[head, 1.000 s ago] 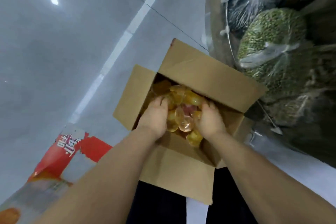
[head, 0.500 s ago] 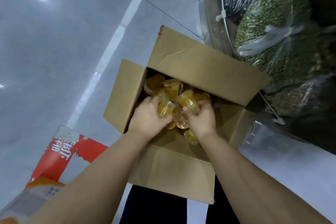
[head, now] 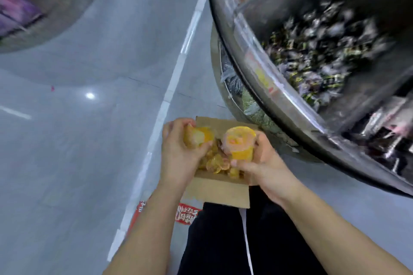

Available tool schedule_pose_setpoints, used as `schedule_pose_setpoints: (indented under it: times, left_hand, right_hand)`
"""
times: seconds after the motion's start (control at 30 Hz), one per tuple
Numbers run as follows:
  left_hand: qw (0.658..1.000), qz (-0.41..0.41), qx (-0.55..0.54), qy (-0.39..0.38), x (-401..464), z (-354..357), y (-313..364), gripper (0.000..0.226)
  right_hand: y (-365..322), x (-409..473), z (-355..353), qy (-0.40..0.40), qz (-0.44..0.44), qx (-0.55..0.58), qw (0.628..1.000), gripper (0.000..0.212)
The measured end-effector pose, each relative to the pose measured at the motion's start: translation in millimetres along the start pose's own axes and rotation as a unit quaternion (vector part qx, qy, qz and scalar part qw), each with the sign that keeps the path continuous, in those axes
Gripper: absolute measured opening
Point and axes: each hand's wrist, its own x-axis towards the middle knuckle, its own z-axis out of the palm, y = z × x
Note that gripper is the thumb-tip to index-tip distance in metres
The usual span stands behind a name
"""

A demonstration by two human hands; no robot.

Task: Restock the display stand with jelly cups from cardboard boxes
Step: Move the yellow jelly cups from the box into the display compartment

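An open cardboard box (head: 218,188) sits on the floor below me, with several orange and yellow jelly cups (head: 215,162) showing inside it. My left hand (head: 178,154) grips a bunch of orange jelly cups (head: 199,137) lifted above the box. My right hand (head: 262,164) grips another bunch of jelly cups (head: 240,145), one with a pale lid facing me. The round display stand (head: 268,87) curves along the right, its clear-walled bin holding dark wrapped sweets (head: 317,56). The view is blurred by motion.
Grey tiled floor with a white line (head: 176,73) stretches to the left. A red printed package (head: 185,213) lies on the floor under my left forearm. Another round stand (head: 29,2) stands at the far left. Bagged green goods (head: 250,105) sit on the stand's lower shelf.
Both hands have come up out of the box, each holding jelly cups. My view has swung upward, bringing the stand's upper bin into sight.
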Motion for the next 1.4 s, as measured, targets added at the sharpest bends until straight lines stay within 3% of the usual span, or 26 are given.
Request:
schedule_pose_setpoints:
  times: [0.13, 0.4, 0.5, 0.6, 0.77, 0.9, 1.03, 1.23, 1.4]
  left_hand:
    - [0.990, 0.123, -0.056, -0.031, -14, -21, 118, 0.063]
    - [0.948, 0.301, -0.080, -0.072, -44, 13, 280, 0.076]
    - [0.948, 0.289, -0.109, -0.082, -46, 41, 326, 0.079]
    - [0.937, 0.315, -0.121, -0.087, -45, 72, 359, 0.061]
    - [0.926, 0.306, -0.142, -0.171, -42, 121, 385, 0.054]
    - [0.942, 0.205, -0.151, -0.217, -28, 156, 399, 0.059]
    - [0.945, 0.221, -0.111, -0.212, -3, 177, 421, 0.063]
    - [0.930, 0.230, -0.072, -0.277, 36, 200, 432, 0.057]
    - [0.943, 0.222, 0.015, -0.249, 52, 218, 427, 0.055]
  right_hand:
    - [-88, -63, -11, 0.003, -0.143, -0.145, 0.979, 0.053]
    - [-187, -158, -66, -0.036, -0.295, -0.029, 0.954, 0.044]
    - [-223, -181, -103, 0.014, -0.358, -0.087, 0.930, 0.043]
    - [-248, -193, -142, 0.093, -0.394, -0.124, 0.906, 0.046]
    - [-263, -191, -194, 0.235, -0.390, -0.108, 0.884, 0.054]
    - [-270, -175, -219, 0.266, -0.357, -0.065, 0.893, 0.043]
    - [-289, -156, -231, 0.332, -0.348, -0.118, 0.869, 0.038]
    - [-304, -122, -249, 0.330, -0.292, -0.019, 0.897, 0.037]
    - [-303, -104, -262, 0.338, -0.233, 0.000, 0.912, 0.036]
